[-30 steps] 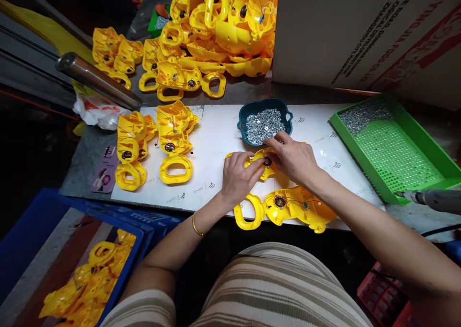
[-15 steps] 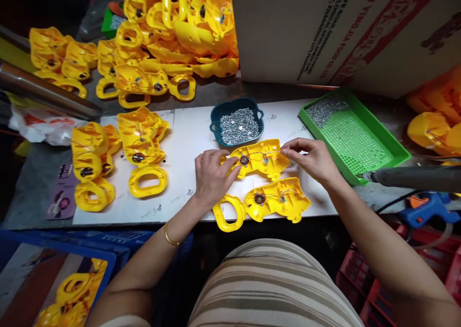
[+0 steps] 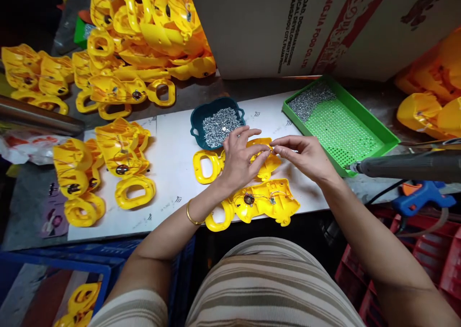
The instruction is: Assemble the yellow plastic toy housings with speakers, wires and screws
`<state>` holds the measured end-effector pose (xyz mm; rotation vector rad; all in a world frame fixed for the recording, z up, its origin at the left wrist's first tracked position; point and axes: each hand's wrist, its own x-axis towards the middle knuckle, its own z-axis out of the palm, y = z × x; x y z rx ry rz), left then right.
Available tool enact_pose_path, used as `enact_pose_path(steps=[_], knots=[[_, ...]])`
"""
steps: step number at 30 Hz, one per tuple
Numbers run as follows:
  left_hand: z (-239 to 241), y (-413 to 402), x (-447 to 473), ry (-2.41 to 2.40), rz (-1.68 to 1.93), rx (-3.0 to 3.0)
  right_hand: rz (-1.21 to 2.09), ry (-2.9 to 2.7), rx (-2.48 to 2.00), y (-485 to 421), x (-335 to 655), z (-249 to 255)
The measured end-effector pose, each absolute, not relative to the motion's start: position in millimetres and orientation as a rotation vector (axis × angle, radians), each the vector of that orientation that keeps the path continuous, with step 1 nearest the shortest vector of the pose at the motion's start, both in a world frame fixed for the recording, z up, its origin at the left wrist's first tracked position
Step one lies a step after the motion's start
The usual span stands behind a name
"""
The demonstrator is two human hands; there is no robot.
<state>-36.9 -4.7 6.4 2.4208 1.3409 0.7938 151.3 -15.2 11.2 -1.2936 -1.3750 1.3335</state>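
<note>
My left hand [image 3: 240, 161] reaches across the farther yellow plastic shell half [image 3: 265, 167], thumb and forefinger pinched together, other fingers raised. What lies between those fingertips is too small to make out. Meeting it above the shell's right end, my right hand [image 3: 306, 156] pinches a thin wire, mostly hidden by the fingers. The shell's yellow oval handle ring [image 3: 206, 167] shows left of my left hand, and its middle is covered. Nearer me lies a second yellow shell half [image 3: 266, 199] with a round dark speaker [image 3: 248, 199], thin wires and a small circuit board [image 3: 272, 200].
A dark teal tub [image 3: 196, 120] of small screws stands behind my left hand. To the right is a green perforated tray [image 3: 391, 144] with screws. A power screwdriver [image 3: 406, 167] and blue glue gun [image 3: 419, 199] lie beyond. Yellow shells [image 3: 122, 147] sit left; a carton [image 3: 252, 34] stands behind.
My left hand has moved right from the shell's left end to meet my right hand at the wire. The view has shifted slightly, while the nearer shell stays in place.
</note>
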Motion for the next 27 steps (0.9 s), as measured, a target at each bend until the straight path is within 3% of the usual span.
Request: enact_pose_path(steps=[7, 23, 27], knots=[[10.2, -9.6, -42.7, 1.367, 0.787, 2.384, 1.102, -1.442, -1.409, -16.8, 150.5, 8.7], [11.0, -7.8, -38.1, 1.419, 0.673, 2.266, 1.033, -1.529, -1.359, -23.5, 150.3, 2.7], [11.2, -9.7, -36.8, 1.440, 0.572, 2.370, 1.224, -1.437, -1.531, -36.2, 159.4, -9.1]])
